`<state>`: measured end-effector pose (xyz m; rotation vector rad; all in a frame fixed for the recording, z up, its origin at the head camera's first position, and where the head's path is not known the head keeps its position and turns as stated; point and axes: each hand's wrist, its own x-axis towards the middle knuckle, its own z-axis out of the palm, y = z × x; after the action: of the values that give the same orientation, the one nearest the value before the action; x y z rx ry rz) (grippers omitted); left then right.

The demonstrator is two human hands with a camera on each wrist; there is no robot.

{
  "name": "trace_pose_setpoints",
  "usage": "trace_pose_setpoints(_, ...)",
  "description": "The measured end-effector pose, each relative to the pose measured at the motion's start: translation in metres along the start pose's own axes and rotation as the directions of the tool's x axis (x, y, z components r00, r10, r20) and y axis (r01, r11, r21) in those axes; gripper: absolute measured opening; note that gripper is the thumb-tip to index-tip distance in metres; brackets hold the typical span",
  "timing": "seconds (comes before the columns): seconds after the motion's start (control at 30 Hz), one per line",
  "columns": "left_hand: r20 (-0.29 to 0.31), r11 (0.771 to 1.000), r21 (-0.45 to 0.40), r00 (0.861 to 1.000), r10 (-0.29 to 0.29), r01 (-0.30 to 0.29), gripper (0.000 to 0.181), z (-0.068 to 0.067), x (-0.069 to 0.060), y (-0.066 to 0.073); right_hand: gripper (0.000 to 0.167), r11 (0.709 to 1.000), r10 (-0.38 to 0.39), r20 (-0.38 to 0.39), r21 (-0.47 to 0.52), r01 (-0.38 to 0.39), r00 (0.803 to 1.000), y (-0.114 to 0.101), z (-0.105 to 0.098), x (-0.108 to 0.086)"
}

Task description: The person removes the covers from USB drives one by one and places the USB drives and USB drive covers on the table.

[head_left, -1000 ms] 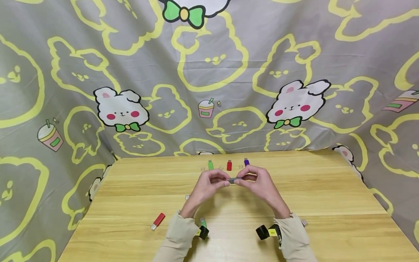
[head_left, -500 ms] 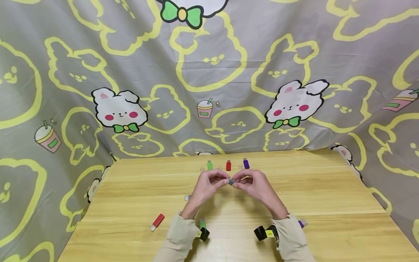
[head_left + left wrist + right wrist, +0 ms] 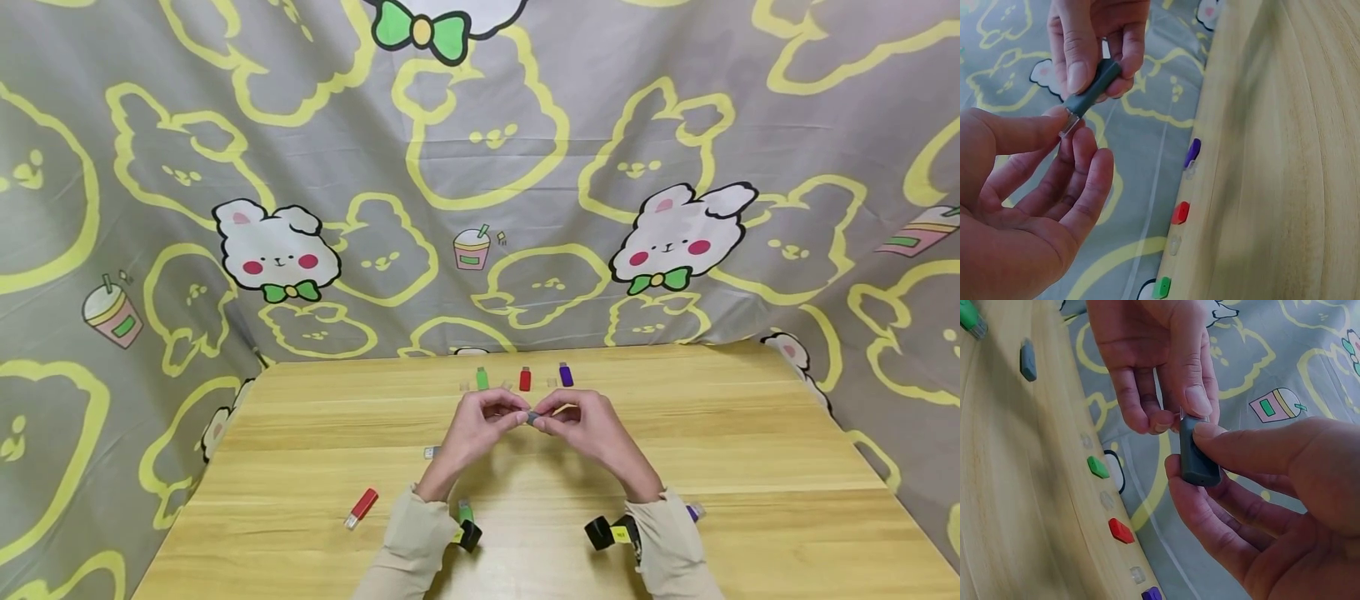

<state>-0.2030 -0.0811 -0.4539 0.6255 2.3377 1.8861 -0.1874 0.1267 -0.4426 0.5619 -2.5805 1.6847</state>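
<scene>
Above the middle of the table, both hands hold a dark grey USB flash drive (image 3: 1199, 464). At the drive's connector end, my left hand (image 3: 480, 423) pinches a clear cap (image 3: 1070, 122) between thumb and index finger. The cap sits around the metal plug; how firmly it is seated I cannot tell. My right hand (image 3: 585, 423) grips the grey body with thumb and fingers. Behind the hands, a green drive (image 3: 482, 377), a red drive (image 3: 525, 380) and a purple drive (image 3: 566, 375) lie in a row, with clear caps (image 3: 1137, 575) between them.
On the wooden table (image 3: 300, 433), another grey drive (image 3: 1028, 361) lies left of my left wrist. A red drive with a clear cap (image 3: 362, 507) is further left. Partly hidden near the sleeves are a green drive (image 3: 465, 509) and a purple drive (image 3: 694, 512). A patterned cloth (image 3: 375, 167) hangs behind.
The grey drive has turned from level to tilted. My right hand has dropped slightly and come nearer the left, with both hands still holding the drive and cap.
</scene>
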Motion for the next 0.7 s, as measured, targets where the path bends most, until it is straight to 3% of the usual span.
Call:
trace_pose_setpoints(0.63, -0.031, 1.0, 0.01, 1.0, 0.004, -0.004, 0.007, -0.004, -0.0013, 0.0047, 0.008, 1.0, -0.004, 0.027, 0.021, 0.003, 1.0, 0.0, -0.0018, -0.0021)
trace_pose_setpoints(0.7, -0.062, 1.0, 0.023, 0.998, -0.004, 0.006, 0.008, -0.0086, -0.0017, 0.0053, 0.008, 1.0, 0.023, 0.022, 0.004, -0.023, 1.0, 0.0008, -0.0049, -0.0032)
